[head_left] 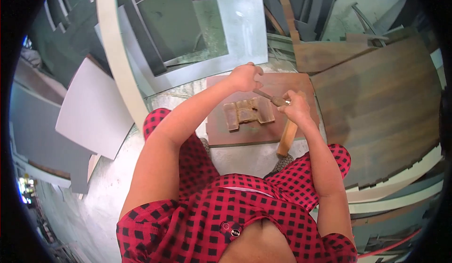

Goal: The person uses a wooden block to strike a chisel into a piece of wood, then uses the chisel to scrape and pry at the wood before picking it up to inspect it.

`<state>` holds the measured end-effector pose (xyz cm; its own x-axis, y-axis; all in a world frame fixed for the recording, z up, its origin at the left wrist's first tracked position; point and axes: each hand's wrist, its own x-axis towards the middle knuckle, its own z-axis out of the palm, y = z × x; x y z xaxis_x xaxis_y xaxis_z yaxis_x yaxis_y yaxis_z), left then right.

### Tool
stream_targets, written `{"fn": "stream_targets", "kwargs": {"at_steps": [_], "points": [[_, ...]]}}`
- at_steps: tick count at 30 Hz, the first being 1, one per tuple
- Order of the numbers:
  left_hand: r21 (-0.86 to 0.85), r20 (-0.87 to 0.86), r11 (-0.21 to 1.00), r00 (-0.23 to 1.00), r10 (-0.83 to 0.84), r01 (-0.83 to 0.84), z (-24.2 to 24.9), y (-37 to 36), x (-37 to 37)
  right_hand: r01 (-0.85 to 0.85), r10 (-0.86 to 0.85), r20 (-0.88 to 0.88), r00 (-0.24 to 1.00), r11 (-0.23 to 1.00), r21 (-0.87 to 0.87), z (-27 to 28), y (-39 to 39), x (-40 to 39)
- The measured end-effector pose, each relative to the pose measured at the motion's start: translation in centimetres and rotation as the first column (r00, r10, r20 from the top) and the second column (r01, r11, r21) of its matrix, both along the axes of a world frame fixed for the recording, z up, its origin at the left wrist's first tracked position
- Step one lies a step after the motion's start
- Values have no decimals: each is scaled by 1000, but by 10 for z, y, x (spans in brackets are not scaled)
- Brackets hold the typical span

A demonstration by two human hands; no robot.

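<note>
My right hand [297, 108] is wrapped around the handle of a chisel [268, 96], whose narrow shaft points up and to the left. At the far end of that shaft is my left hand [246, 78], its fingers curled with a gap between them, close to the tip. Below both hands, a brown wooden piece with a carved, notched middle [247, 112] lies on a reddish-brown board [219, 131]. An orange-brown wooden bar [287, 139] slants down from behind my right hand and overlaps the board's front edge.
A large dark wood panel [376, 112] lies to the right. A pale frame [242, 27] leans at the back, with grey sheets beyond it. On the left stand a white curved panel [92, 107] and a long cream strip [115, 46]. My checkered knees [339, 159] flank the board.
</note>
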<state>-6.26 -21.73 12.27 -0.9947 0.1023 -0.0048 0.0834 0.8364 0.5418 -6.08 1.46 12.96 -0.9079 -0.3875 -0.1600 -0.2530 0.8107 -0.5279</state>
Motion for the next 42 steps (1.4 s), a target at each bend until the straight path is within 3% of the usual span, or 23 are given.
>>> {"fn": "stream_targets", "kwargs": {"at_steps": [2, 6, 9, 11, 13, 15, 16, 18, 19, 21, 22, 25, 26, 28, 30, 32, 34, 36, 42], "points": [[-140, 89, 985, 992, -86, 98, 22, -8, 12, -34, 34, -17, 999, 999, -20, 1, -6, -1], [-266, 209, 949, 971, -113, 168, 37, -12, 45, -106, 106, -2, 994, 992, -62, -4, -19, 1], [-110, 324, 985, 942, -90, 132, 5, -11, 57, -177, 167, -80, 983, 972, -152, -7, -29, 9], [155, 252, 987, 963, -91, 53, -24, -5, 61, -193, 175, -119, 977, 966, -172, -12, -35, 10], [198, 200, 978, 973, -111, 71, -37, 1, 62, -202, 176, -152, 973, 963, -178, -11, -41, 15], [231, 146, 968, 981, -131, 95, -40, 12, 62, -160, 147, -66, 987, 928, -338, -3, -47, 20], [342, 170, 939, 980, -101, 37, -37, 18, 64, -148, 134, -65, 989, 932, -331, -5, -48, 19], [453, 199, 892, 976, -93, -8, -40, 23, 61, -154, 172, -15, 985, 833, -532, -14, -46, 15], [455, 216, 889, 975, -60, -47, -49, 18, 58, -137, 152, -14, 988, 842, -522, -15, -43, 11], [434, 205, 894, 979, 20, -109, -62, 9, 51, 9, 172, 161, 972, 656, -755, -14, -30, 0], [410, 174, 901, 982, 71, -138, -67, 3, 47, 26, 141, 162, 977, 669, -743, -13, -19, -8], [523, 230, 821, 965, 125, -231, -86, -13, 34, 325, -217, 268, 939, 813, -483, -21, 18, -30], [563, 281, 773, 947, 156, -294, -89, -18, 31, 335, -228, 269, 936, 811, -479, -40, 37, -35], [596, 332, 716, 923, 192, -363, -86, -21, 29, 362, -363, 6, 932, 927, -96, -106, 77, -55], [592, 436, 651, 869, 236, -474, -74, -20, 31, 388, -355, -217, 909, 912, 130, -169, 113, -46], [602, 405, 661, 885, 231, -448, -81, -23, 31, 525, -546, 125, 829, 835, 166, -176, 112, -14], [611, 375, 672, 900, 220, -419, -86, -26, 32, 579, -538, 492, 684, 811, 81, -126, 81, 37], [562, 412, 710, 888, 206, -425, -87, -27, 33, 685, -667, 320, 673, 725, 73, -249, 102, 56], [630, 389, 647, 896, 216, -429, -102, -29, 31, 512, -482, 452, 750, 857, 64, -227, 95, 50]]}}
